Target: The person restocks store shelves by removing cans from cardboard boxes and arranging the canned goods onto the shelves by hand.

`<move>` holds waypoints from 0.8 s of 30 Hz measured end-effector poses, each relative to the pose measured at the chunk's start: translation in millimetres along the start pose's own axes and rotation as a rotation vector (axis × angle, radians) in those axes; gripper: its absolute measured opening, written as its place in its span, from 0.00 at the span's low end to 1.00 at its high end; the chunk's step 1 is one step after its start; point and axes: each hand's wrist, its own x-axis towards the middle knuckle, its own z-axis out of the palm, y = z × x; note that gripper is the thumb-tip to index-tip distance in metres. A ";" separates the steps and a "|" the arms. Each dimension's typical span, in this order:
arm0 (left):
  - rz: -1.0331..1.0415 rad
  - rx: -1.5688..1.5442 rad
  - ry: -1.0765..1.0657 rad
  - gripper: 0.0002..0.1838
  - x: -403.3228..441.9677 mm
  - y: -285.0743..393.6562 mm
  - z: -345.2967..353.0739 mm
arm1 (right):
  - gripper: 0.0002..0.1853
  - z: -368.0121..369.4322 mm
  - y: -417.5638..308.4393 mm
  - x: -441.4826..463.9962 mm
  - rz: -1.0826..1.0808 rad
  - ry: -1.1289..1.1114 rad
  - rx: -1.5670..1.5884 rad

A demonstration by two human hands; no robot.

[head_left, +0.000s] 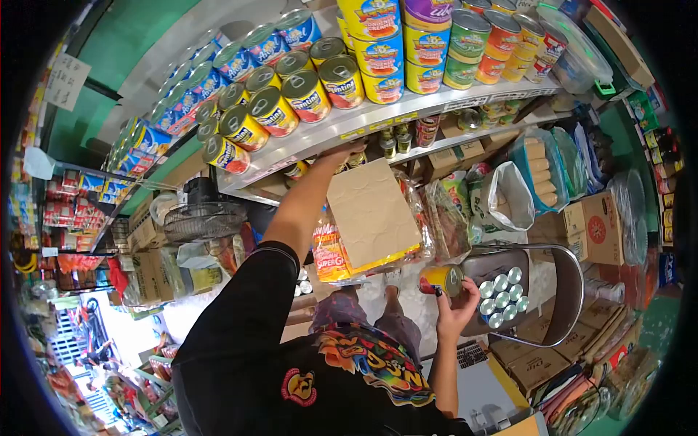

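Note:
My right hand (456, 299) is closed round a yellow and red can (435, 278), held on its side near waist height with its metal end facing right. My left arm stretches forward, and my left hand (347, 154) reaches under the upper shelf's edge, close to some cans; its fingers are mostly hidden. A flat piece of brown cardboard (372, 214) lies on orange and yellow snack packs (331, 251) in front of me. Above, yellow-labelled cans (270, 110) stand in rows on the metal shelf (291, 149).
Small jars (396, 142) stand on the lower shelf. To the right are a chair (571, 291) with several silver-topped cans (503, 298), a bag of bread rolls (539, 171) and a cardboard box (596, 229). A black fan (207, 214) stands at left.

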 end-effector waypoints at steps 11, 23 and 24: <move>-0.050 0.046 0.161 0.42 3.5 -13.5 3.1 | 0.31 -46.8 9.0 19.5 -0.001 0.069 -0.116; 0.050 0.085 0.159 0.36 -53.8 18.3 -17.2 | 0.35 -1.6 12.9 33.0 -0.036 -0.090 -0.181; -0.008 0.141 0.169 0.34 -69.8 33.9 -19.1 | 0.36 7.0 18.2 35.1 -0.008 -0.112 -0.196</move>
